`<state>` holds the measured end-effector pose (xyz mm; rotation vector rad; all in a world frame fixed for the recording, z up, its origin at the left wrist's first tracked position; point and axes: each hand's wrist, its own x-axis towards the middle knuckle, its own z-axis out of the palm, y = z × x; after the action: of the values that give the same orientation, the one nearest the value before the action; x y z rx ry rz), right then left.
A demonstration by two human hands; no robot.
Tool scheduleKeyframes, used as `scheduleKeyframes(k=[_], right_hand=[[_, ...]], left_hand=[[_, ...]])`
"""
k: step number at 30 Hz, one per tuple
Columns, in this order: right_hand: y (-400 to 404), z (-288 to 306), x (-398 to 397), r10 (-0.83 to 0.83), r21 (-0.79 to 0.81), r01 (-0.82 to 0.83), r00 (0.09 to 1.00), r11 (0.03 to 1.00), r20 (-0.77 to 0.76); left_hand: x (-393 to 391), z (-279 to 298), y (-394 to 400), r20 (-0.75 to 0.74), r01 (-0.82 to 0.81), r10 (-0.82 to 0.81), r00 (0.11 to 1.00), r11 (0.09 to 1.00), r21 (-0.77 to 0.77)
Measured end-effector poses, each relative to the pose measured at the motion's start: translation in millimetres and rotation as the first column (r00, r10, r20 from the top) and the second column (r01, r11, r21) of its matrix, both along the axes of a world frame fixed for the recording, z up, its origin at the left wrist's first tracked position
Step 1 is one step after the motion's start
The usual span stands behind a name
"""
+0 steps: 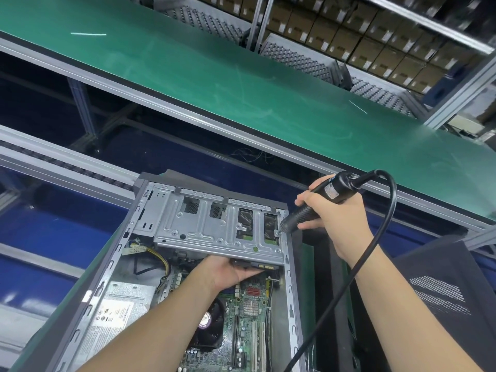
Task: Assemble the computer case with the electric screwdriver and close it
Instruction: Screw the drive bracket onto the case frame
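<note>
Where the green conveyor belt runs across the upper view, the computer case lies just below it, open side up, on a green surface. Beyond the belt from the case: metal racking with rows of cardboard boxes. Just right of the case a black perforated panel lies flat. Inside the case, at the end nearest the belt, sits a grey metal drive cage, its near edge raised off the case interior. Toward the viewer from the cage, along the case's left wall: power supply with a printed label; yellow and black wires between it and the cage. Right of the power supply, the motherboard with a round black fan. Left hand reaches under the cage's near edge, palm up, fingers curled beneath the cage and supporting it. Right hand is over the case's right wall, fingers wrapped round the black electric screwdriver. Its bit tip meets the cage's right-hand corner tab at the case wall; whether a screw is there, cannot tell. The tool's black cable loops from its top end, down past the right forearm.
</note>
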<state>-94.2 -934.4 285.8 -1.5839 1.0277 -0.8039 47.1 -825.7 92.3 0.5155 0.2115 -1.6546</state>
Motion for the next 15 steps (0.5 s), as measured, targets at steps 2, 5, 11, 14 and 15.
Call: scheduleKeyframes(k=[2,5,11,14,15], right_hand=[[-0.2,-1.0,0.2,0.033,-0.013,-0.033,0.999,0.999,-0.015],[-1.0,-1.9,1.5,0.07,-0.031,-0.071,0.997,0.997,-0.03],[-4.9,0.1,-0.3,0.105,-0.037,-0.106,0.994,0.994,-0.032],[-3.8,0.1,0.6,0.1,-0.041,-0.101,0.994,0.994,-0.032],[-3.8,-0.2,1.2,0.095,-0.043,-0.096,0.995,0.994,-0.033]], left_hand=[[0.2,0.1,-0.1,0.003,-0.001,0.001,1.0,1.0,0.002],[0.6,-0.7,-0.2,0.013,0.002,-0.002,1.0,1.0,0.01],[0.7,-0.9,-0.5,0.005,-0.026,0.026,1.0,0.999,0.048],[0.6,-0.7,-1.1,0.011,-0.025,0.024,1.0,0.998,0.058],[0.6,0.1,-1.3,0.013,-0.022,0.021,1.0,0.998,0.057]])
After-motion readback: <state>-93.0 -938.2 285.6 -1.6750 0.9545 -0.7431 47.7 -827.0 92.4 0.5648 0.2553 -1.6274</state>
